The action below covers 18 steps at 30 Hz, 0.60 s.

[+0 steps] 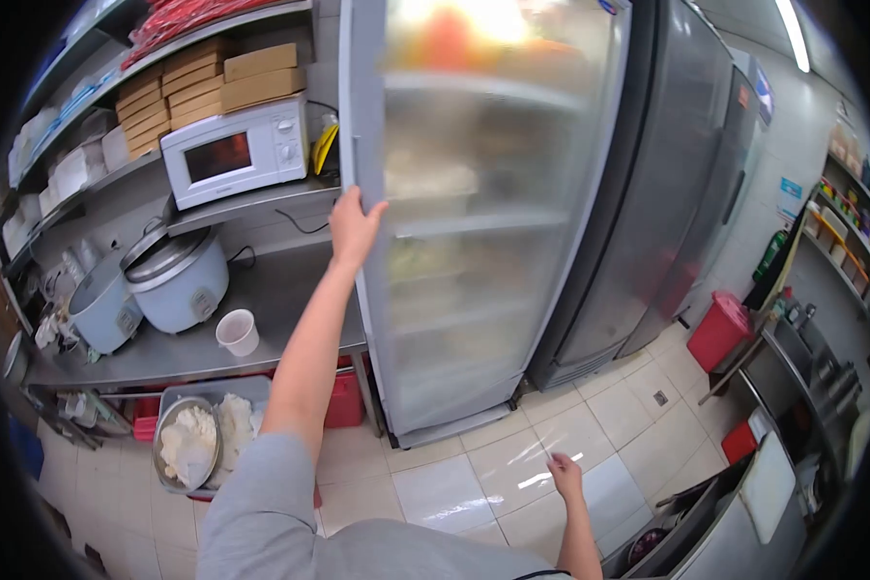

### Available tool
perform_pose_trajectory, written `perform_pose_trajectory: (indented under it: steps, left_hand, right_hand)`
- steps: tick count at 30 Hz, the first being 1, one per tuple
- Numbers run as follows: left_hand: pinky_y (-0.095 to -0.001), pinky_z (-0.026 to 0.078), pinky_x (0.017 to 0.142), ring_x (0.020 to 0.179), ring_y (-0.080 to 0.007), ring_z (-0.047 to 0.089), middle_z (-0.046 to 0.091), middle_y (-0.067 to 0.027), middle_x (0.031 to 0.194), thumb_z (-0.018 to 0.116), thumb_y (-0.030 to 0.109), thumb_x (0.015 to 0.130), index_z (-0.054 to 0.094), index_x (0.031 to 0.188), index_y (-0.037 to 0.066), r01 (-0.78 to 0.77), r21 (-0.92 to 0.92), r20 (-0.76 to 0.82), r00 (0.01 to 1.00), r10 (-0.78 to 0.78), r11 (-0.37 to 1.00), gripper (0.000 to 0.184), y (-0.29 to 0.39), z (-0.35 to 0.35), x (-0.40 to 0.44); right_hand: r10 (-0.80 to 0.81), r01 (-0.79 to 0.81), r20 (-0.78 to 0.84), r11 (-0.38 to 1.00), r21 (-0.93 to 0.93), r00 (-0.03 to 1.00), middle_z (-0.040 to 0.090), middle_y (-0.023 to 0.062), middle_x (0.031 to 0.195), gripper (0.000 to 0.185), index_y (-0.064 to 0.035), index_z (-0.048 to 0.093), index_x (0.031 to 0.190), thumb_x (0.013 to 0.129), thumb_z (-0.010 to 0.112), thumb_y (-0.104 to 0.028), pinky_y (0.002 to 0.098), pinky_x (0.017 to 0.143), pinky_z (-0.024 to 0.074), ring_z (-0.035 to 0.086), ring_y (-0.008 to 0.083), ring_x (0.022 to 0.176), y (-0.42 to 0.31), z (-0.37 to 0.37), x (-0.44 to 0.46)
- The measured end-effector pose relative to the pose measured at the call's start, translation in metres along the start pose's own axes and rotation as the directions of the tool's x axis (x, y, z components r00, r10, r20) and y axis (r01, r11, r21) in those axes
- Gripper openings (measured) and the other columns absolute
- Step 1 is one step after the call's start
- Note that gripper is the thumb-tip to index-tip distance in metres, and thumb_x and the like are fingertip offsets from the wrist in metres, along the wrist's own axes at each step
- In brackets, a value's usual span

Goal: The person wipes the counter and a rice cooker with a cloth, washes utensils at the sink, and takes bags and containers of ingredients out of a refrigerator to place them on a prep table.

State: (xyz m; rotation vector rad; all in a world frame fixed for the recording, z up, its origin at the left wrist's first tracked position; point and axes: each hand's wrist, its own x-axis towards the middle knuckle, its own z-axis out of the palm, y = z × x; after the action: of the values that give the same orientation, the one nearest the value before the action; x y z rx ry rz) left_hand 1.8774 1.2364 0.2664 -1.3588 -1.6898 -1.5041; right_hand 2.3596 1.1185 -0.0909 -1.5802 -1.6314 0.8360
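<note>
At left of fridge, left hand grips door edge, likely for leverage; right hand half-curled, can't tell if empty.

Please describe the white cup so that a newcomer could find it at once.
Left of the tall glass-door fridge is a steel counter. The cup stands there, just right of two big pale-blue cookers. Unlike them, it is small and white.

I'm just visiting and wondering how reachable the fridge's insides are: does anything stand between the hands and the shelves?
Yes: the cloudy glass door stands in front of the shelves. The left hand touches its left edge; nothing visible stands between the right hand, low over the tiled floor, and that door.
</note>
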Motion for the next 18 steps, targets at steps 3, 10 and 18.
perform_pose_trajectory:
  steps: [3,10,18]
  left_hand:
    - [-0.0283,0.039,0.047,0.05,-0.0156,0.05,0.051,-0.0095,0.059,0.065,0.011,0.071,0.049,0.075,0.0,0.029,-0.268,0.201,0.979,0.026,0.963,0.02,0.058,-0.047,-0.051]
    - [-0.0224,0.043,0.047,0.05,-0.0075,0.051,0.054,-0.0029,0.059,0.062,0.012,0.075,0.055,0.085,0.001,0.128,-0.424,0.629,0.754,0.19,0.896,0.016,0.049,-0.13,-0.14]
    - [-0.0197,0.045,0.046,0.052,-0.0087,0.053,0.056,-0.0053,0.065,0.056,0.01,0.08,0.055,0.084,-0.001,0.765,-0.295,0.679,0.59,-0.438,0.573,0.012,-0.076,-0.139,-0.187]
  right_hand:
    - [-0.241,0.214,0.135,0.959,0.187,0.961,0.058,0.0129,0.101,0.042,-0.0024,0.051,0.11,0.072,0.064,-0.016,0.0291,0.075,0.0447,0.057,0.0202,0.089,-0.086,0.029,0.033]
    - [-0.498,0.568,-0.275,0.749,0.34,0.822,0.045,0.0152,0.119,0.07,0.0003,0.033,0.125,0.071,0.066,-0.03,0.0357,0.089,0.0355,0.045,0.0254,0.107,-0.191,-0.012,0.02]
    - [-0.229,0.448,-0.788,0.891,0.066,0.571,0.052,0.0161,0.108,0.048,0.0047,0.039,0.116,0.083,0.054,-0.028,0.0303,0.088,0.0353,0.049,0.0208,0.101,-0.103,-0.123,0.027]
